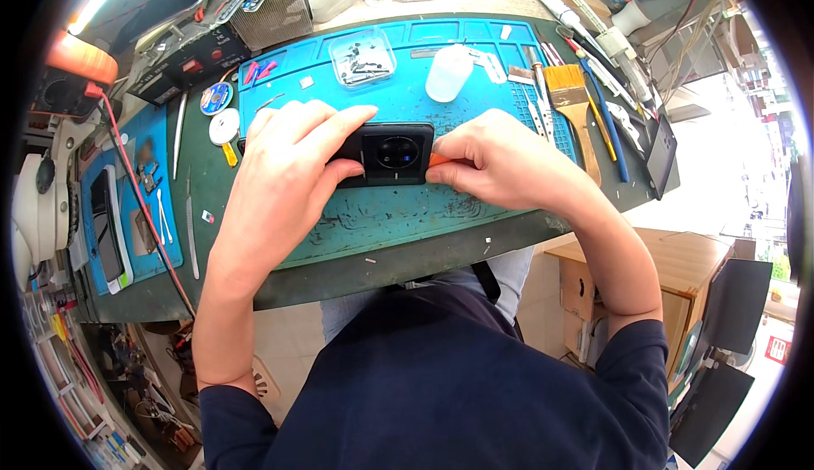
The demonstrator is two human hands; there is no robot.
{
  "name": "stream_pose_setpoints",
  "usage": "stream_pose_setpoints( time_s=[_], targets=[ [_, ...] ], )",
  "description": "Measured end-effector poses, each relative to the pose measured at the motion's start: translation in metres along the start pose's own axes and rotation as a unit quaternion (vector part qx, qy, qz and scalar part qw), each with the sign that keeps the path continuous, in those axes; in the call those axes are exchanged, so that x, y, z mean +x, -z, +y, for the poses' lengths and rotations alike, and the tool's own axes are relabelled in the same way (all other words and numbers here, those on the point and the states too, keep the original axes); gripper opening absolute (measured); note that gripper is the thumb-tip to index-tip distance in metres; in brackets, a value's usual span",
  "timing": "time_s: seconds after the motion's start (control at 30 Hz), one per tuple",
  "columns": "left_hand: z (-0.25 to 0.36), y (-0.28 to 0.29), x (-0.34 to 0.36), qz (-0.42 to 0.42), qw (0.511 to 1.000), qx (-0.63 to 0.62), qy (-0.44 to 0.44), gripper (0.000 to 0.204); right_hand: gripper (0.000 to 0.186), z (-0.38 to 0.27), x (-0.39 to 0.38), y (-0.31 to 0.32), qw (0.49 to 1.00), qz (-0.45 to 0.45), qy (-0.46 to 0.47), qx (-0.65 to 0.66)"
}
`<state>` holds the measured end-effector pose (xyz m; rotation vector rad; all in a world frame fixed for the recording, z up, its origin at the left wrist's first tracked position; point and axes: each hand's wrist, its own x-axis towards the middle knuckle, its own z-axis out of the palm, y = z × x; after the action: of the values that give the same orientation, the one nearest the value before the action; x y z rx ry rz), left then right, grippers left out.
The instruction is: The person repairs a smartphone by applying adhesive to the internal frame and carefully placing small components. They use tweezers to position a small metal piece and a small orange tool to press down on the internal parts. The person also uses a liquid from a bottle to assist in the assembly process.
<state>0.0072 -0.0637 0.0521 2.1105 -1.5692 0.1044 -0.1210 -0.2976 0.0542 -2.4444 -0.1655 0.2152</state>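
Head view, looking down on a workbench: a black phone (386,155) lies back-up, with its round camera ring facing the lens, near the middle of a blue work mat (381,211) that covers a dark green bench top (339,279). The left hand (284,165) rests over the phone's left part, fingers laid close together along its upper edge with the forefinger stretched toward the camera ring and the thumb pressed against the lower left side, so that the phone is clamped from both sides. The right hand (500,161) meets the phone's right end; its thumb and forefinger pinch a small orange pry tool (441,159), whose tip touches the phone's right edge, while the remaining fingers curl under the palm. Behind the phone on the mat stand a clear plastic parts box (363,56) and, to its right, a small translucent white bottle (448,72). A flat wooden-handled brush (572,101) lies at the mat's right margin, beside tweezers and other slim tools. Left of the mat, on the green surface, sit two small reels, one blue (216,98) and one white (224,127), and a second blue mat (136,207) bearing another phone (108,224). Dark sleeves and a dark shirt fill the lower part of the field.
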Motion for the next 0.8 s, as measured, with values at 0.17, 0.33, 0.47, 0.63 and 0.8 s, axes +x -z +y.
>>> stream_pose_setpoints(
  time_s=[0.17, 0.33, 0.47, 0.63, 0.8],
  targets=[
    [-0.001, 0.000, 0.000, -0.008, 1.000, -0.001, 0.008, 0.052, 0.022, -0.005, 0.004, 0.004, 0.999, -0.030, -0.019, -0.018],
    [-0.006, 0.000, 0.001, -0.017, 1.000, -0.021, 0.011, 0.052, 0.030, -0.008, 0.004, 0.012, 0.991, -0.076, -0.110, 0.022],
    [-0.010, 0.007, 0.003, -0.082, 0.993, -0.052, 0.072, 0.053, 0.045, -0.006, -0.005, 0.039, 0.979, 0.056, -0.193, -0.041],
    [-0.014, 0.012, 0.001, -0.148, 0.974, -0.104, 0.138, 0.052, 0.056, 0.044, 0.022, 0.004, 0.876, 0.420, 0.057, -0.229],
    [-0.019, 0.009, -0.001, -0.158, 0.964, -0.139, 0.160, 0.052, 0.046, 0.042, 0.010, -0.007, 0.948, 0.312, 0.024, -0.055]
  ],
)
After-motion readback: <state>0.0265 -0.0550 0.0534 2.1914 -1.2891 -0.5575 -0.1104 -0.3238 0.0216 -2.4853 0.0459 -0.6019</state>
